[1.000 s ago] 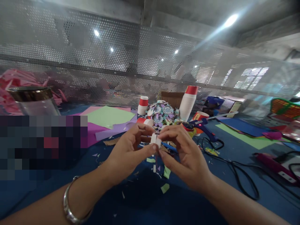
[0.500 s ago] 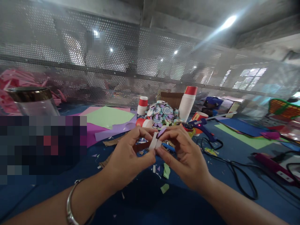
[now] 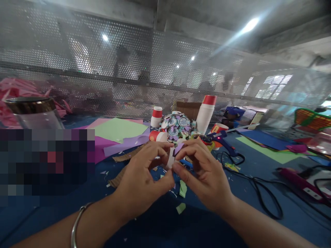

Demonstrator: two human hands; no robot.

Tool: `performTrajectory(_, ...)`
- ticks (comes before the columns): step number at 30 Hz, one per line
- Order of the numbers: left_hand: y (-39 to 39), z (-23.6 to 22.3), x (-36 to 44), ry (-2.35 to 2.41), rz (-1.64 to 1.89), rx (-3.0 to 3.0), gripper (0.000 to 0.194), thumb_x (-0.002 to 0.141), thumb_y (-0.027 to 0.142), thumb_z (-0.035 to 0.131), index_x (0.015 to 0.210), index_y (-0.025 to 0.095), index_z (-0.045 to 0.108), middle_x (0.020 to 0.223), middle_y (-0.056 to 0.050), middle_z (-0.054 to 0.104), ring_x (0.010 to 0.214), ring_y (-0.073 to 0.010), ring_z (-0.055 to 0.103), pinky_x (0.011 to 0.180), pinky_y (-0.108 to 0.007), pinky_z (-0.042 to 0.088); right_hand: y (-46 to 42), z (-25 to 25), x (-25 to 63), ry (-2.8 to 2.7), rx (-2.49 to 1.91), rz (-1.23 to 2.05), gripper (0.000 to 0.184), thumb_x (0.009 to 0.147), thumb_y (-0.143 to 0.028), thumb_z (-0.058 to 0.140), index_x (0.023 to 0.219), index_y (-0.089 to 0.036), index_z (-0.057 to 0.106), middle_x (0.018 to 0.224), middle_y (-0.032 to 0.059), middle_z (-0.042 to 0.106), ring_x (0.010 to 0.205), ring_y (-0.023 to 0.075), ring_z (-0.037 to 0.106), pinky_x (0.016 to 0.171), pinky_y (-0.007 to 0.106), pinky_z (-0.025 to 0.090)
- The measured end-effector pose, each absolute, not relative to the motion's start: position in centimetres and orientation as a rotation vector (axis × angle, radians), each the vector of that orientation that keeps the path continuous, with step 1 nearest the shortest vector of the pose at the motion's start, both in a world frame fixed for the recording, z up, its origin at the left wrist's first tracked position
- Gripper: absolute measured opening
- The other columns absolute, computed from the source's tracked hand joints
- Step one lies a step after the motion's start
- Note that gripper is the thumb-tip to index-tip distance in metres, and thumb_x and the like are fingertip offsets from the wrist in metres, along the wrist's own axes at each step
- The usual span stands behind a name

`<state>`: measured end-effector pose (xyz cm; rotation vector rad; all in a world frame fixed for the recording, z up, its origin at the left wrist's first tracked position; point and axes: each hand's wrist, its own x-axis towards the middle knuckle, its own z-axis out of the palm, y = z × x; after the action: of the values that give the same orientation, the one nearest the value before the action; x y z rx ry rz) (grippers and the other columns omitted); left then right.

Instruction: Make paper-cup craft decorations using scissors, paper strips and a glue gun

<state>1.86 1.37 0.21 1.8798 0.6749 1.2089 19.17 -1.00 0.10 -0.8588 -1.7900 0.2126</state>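
Observation:
Between my two hands is a small white-and-purple paper piece (image 3: 171, 159), held up above the blue table. The fingers of my right hand (image 3: 204, 168) pinch its right side, near a purple flap. My left hand (image 3: 144, 175) curls around the left side, fingertips at the top edge and thumb at the bottom. Part of the piece is hidden behind my fingers. Just beyond my hands sits a heap of round paper pieces with printed faces and purple and teal tabs (image 3: 178, 124).
Paper cups (image 3: 206, 115) stand stacked behind. A blue glue gun (image 3: 222, 139) with a lit red light lies right, its black cord (image 3: 266, 187) looping toward a purple power strip (image 3: 301, 184). Coloured paper sheets (image 3: 119, 129) lie left, near a lidded jar (image 3: 33, 110). Paper scraps (image 3: 181, 208) litter the table.
The paper piece has turned slightly between my fingers, and less of its white face shows. My left thumb has shifted a little to the right.

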Motion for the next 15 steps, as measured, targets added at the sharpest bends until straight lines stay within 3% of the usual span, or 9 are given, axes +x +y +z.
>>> performTrajectory(6, 1.42, 0.15, 2.26, 0.722, 1.249, 1.855, 0.014, 0.079, 0.018, 0.065, 0.075, 0.021, 0.052, 0.117, -0.009, 0.061, 0.115, -0.0261, 0.057, 0.09, -0.039, 0.052, -0.7, -0.25, 19.14, -1.754, -0.843, 0.322, 0.007, 0.09, -0.018, 0.059, 0.093, -0.024, 0.059, 0.1, 0.0046, 0.054, 0.103, 0.021, 0.054, 0.089, 0.04, 0.048)
performTrajectory(15, 0.77, 0.25, 1.96, 0.8, 1.28, 2.193, 0.012, 0.081, 0.016, 0.061, 0.078, 0.023, 0.052, 0.108, -0.006, 0.059, 0.122, -0.0252, 0.05, 0.096, -0.039, 0.045, -1.2, -0.07, 18.58, -1.76, -0.845, 0.269, 0.009, 0.089, -0.014, 0.056, 0.091, -0.022, 0.057, 0.097, 0.0037, 0.054, 0.098, 0.0192, 0.054, 0.086, 0.037, 0.046)
